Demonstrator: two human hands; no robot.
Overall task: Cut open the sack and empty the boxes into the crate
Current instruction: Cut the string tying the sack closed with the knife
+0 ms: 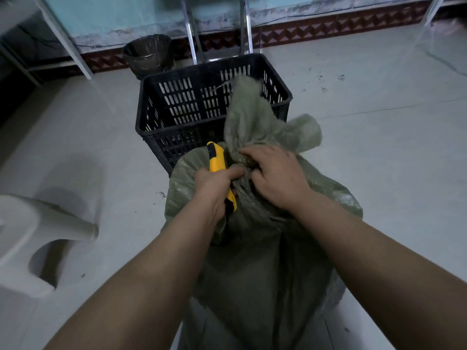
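Observation:
A green woven sack [265, 243] stands upright on the floor in front of me, its neck bunched and tied, with loose flaps rising above the knot. My left hand [214, 190] grips a yellow and black utility knife [217, 160] pressed against the left side of the neck; the blade is not visible. My right hand [275, 175] is closed on the gathered fabric at the knot. Just behind the sack stands a black slotted plastic crate [192, 102], seemingly empty inside. The boxes are hidden inside the sack.
A white plastic stool [32, 238] stands at the left. A dark waste bin [147, 55] sits behind the crate by the wall. Metal frame legs [192, 31] rise behind the crate, and more legs [73, 46] at the far left. Pale floor surrounds the sack.

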